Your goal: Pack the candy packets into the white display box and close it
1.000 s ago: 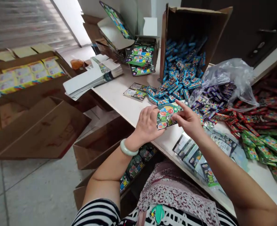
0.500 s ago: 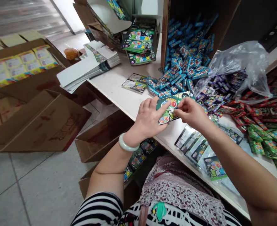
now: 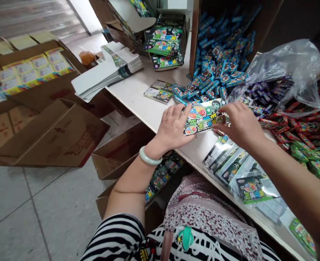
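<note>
While both hands work the printed green packet (image 3: 203, 116) just above the table (image 3: 146, 108) edge, the left hand (image 3: 173, 128) pinches its left end with a closed grip and the right hand (image 3: 240, 125) clamps the right end. I'd say keep it flat and pull evenly so the film doesn't crease (it looks flimsy). Blue packs (image 3: 211, 72) spill from the tipped cardboard box (image 3: 195, 40) just behind, so staying low and near the edge avoids knocking them.

Bright soft daylight from upper left, wide-angle bending at edges, slight motion blur
</note>
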Tool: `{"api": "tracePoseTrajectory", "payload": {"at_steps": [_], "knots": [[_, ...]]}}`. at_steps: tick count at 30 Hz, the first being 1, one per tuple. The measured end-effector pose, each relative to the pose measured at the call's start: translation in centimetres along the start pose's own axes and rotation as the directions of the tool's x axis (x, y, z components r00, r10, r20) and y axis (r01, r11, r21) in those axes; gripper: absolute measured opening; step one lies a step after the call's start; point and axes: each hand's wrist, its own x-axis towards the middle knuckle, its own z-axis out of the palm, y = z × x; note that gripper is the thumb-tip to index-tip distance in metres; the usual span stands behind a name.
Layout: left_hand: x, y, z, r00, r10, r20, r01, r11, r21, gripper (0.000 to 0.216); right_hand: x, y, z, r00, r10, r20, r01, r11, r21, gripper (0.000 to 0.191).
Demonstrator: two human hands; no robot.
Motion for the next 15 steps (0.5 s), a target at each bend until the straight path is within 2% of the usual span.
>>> {"api": "tracePoseTrajectory", "payload": {"at_steps": [1,3,6,8,12,15], "knots": [[0.0,0.0,0.0,1.000,-0.005,0.008,0.005,1.000,0.005,0.094,-0.4,-0.3,0.8,0.995,-0.086,-0.058,0.085,0.996,-0.016,0.060],[0.1,0.0,-0.1,1.000,-0.020,0.022,0.019,1.000,0.013,0.096,-0.9,-1.2,2.6,0.976,-0.192,-0.098,0.187,0.981,-0.056,0.076],[0.1,0.1,-0.3,0.999,-0.027,0.032,0.027,1.000,0.008,0.096,-1.9,-2.5,4.7,0.973,-0.220,-0.072,0.213,0.973,-0.095,0.090],[0.1,0.1,-0.3,0.999,-0.024,0.031,0.024,1.000,0.004,0.095,-3.0,-2.8,5.0,0.964,-0.262,-0.042,0.256,0.961,-0.105,0.097],[0.0,0.2,-0.2,0.999,-0.021,0.023,0.021,1.000,0.017,0.095,-3.9,-2.2,4.7,0.931,-0.366,-0.018,0.361,0.925,-0.121,0.096],[-0.3,0.4,-0.2,1.000,-0.006,0.017,0.005,1.000,0.015,0.100,-1.7,-0.3,5.1,0.957,-0.277,-0.080,0.265,0.955,-0.133,0.085]]}}
